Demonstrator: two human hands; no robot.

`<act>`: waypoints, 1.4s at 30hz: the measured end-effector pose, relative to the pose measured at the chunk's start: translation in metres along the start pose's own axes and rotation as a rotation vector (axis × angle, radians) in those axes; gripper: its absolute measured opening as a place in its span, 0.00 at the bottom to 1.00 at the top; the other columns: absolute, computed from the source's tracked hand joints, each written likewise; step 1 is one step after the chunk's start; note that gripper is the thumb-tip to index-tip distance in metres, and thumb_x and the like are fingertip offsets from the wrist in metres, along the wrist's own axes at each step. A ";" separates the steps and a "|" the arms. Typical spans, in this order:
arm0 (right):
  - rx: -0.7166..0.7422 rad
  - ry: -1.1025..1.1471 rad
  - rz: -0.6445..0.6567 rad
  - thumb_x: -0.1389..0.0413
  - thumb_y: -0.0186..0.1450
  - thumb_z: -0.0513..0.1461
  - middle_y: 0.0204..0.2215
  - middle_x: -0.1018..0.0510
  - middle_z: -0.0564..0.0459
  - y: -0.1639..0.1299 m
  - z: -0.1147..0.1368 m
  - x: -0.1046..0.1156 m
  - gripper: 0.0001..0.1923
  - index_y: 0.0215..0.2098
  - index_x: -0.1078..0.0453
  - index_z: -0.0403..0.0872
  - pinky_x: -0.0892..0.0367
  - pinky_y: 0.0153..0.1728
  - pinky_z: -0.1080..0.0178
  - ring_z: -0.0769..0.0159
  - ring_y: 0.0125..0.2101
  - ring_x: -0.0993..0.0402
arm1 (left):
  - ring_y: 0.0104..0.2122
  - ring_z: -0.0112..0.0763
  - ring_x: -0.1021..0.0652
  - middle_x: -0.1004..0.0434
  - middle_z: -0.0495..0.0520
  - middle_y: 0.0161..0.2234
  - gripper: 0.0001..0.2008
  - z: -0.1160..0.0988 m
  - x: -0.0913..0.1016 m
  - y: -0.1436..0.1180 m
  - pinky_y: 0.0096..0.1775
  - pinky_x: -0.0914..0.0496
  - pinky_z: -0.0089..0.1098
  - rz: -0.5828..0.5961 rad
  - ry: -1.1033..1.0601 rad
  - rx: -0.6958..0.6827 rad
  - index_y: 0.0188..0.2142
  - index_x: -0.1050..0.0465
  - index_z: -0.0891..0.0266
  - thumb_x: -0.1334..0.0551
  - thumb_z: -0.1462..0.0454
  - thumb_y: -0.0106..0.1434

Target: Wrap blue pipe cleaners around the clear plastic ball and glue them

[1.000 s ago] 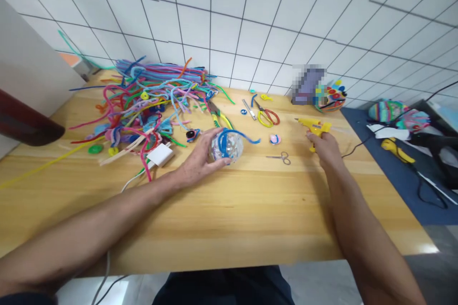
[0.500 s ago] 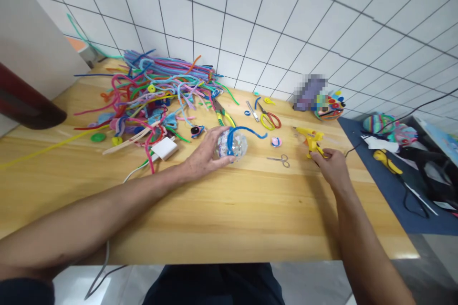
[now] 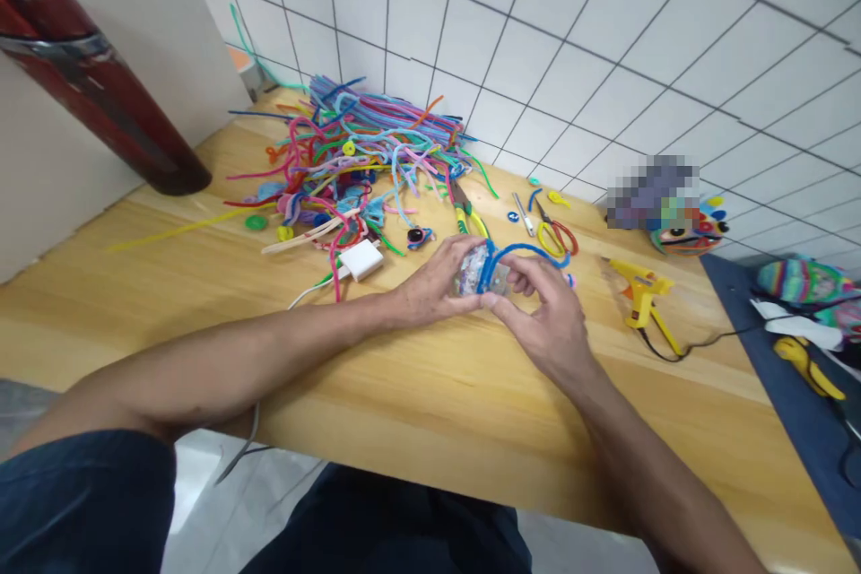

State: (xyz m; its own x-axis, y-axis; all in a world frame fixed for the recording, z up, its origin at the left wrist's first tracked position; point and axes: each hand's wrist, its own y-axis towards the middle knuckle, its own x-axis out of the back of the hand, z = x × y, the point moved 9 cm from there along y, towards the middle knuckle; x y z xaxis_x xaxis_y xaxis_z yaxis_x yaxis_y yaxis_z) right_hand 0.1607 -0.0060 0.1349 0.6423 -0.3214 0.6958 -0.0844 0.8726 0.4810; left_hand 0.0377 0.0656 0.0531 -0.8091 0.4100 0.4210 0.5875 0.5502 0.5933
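Observation:
My left hand (image 3: 437,282) is wrapped around a clear plastic container (image 3: 469,271), rounded and filled with something glittery. A blue pipe cleaner (image 3: 490,265) circles it, and its loose end arcs off to the right. At the container's right end is my right hand (image 3: 548,309), with curled fingers and the thumb pressed against the blue band. A yellow glue gun (image 3: 642,291) stands on the table right of that hand, touched by neither hand. Behind the right hand's knuckles a small pink piece (image 3: 571,281) is mostly hidden. The small metal scissors are out of sight.
A tangled pile of pipe cleaners (image 3: 377,139) covers the back left. Pliers (image 3: 464,211), a knife (image 3: 523,213) and red-and-yellow scissors (image 3: 555,236) lie behind my hands. Nearer are a white charger (image 3: 361,260) with its cable, and a red flask (image 3: 114,99) stands left.
My right hand has let go of the glue gun, which now stands on the table, and has come left to the container. The view has shifted left.

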 end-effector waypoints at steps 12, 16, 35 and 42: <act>-0.071 0.167 0.099 0.33 0.68 0.51 0.29 0.19 0.53 0.026 -0.034 -0.010 0.13 0.35 0.19 0.51 0.30 0.33 0.58 0.63 0.28 0.29 | 0.71 0.56 0.32 0.35 0.70 0.68 0.40 -0.004 0.000 0.002 0.69 0.34 0.64 0.023 -0.002 0.019 0.73 0.49 0.55 0.33 0.49 0.70; -0.028 0.166 0.202 0.33 0.68 0.52 0.34 0.16 0.50 0.026 -0.039 -0.009 0.14 0.35 0.18 0.52 0.27 0.36 0.56 0.60 0.33 0.24 | 0.71 0.56 0.32 0.36 0.70 0.69 0.39 -0.004 -0.001 0.003 0.70 0.34 0.64 0.026 -0.022 0.027 0.72 0.47 0.56 0.33 0.49 0.70; -0.011 0.230 0.048 0.28 0.64 0.47 0.31 0.18 0.52 0.025 -0.035 -0.009 0.09 0.31 0.18 0.52 0.31 0.32 0.58 0.63 0.30 0.27 | 0.72 0.58 0.38 0.41 0.70 0.69 0.40 -0.001 -0.007 0.000 0.71 0.38 0.66 0.044 -0.054 0.010 0.73 0.54 0.55 0.37 0.48 0.71; -0.065 0.201 0.050 0.30 0.65 0.44 0.30 0.19 0.52 0.022 -0.042 -0.009 0.06 0.32 0.20 0.52 0.32 0.34 0.57 0.62 0.30 0.28 | 0.73 0.57 0.38 0.42 0.70 0.70 0.39 -0.003 -0.006 0.000 0.71 0.38 0.65 0.061 -0.053 0.017 0.73 0.54 0.55 0.38 0.50 0.72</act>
State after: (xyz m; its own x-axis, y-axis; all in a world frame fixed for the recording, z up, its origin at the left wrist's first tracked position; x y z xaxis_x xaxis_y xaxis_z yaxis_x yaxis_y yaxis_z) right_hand 0.1847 0.0319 0.1166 0.7783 -0.2028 0.5943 -0.0748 0.9097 0.4084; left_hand 0.0431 0.0611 0.0526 -0.7705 0.4804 0.4190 0.6360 0.5350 0.5562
